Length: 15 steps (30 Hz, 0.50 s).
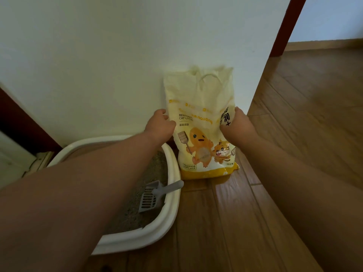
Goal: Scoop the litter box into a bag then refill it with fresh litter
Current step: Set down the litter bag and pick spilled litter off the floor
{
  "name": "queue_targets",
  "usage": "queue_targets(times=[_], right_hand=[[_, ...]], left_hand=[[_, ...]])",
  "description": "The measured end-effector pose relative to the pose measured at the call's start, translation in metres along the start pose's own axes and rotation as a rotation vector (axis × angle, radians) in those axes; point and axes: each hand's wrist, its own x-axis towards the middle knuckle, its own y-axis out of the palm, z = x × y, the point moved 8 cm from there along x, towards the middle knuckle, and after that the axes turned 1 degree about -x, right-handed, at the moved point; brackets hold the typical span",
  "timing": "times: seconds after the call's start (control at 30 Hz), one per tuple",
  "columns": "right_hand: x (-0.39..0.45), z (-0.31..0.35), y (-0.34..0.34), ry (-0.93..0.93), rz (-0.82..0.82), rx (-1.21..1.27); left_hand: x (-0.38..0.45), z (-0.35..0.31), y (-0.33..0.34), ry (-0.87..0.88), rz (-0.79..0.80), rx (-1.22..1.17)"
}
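Note:
A pale yellow bag of cat litter [202, 107] with cartoon figures stands upright on the floor against the wall. My left hand [160, 125] grips its left edge and my right hand [238, 124] grips its right edge, at mid height. To the left sits the white litter box [172, 205] with grey-brown litter [155, 165] in it. A grey slotted scoop [155, 195] lies inside, its handle resting on the box's right rim. My left forearm crosses over the box and hides much of it.
A white wall [117, 65] rises behind the bag and box. Wooden flooring [304, 114] stretches to the right. A dark red door frame [284, 26] stands at the upper right, another dark frame [21, 124] at the left.

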Motion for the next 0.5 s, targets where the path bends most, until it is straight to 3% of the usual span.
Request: queue_targets(times=[0.23,0.5], right_hand=[[-0.053,0.045,-0.017,-0.095,-0.020,-0.233],[-0.125,0.150,-0.020,-0.278,-0.021,-0.453]], left_hand=[[-0.060,-0.016,-0.047,0.215,0.093,0.469],[-0.141,-0.014,-0.153,0.208,-0.065,0.925]])
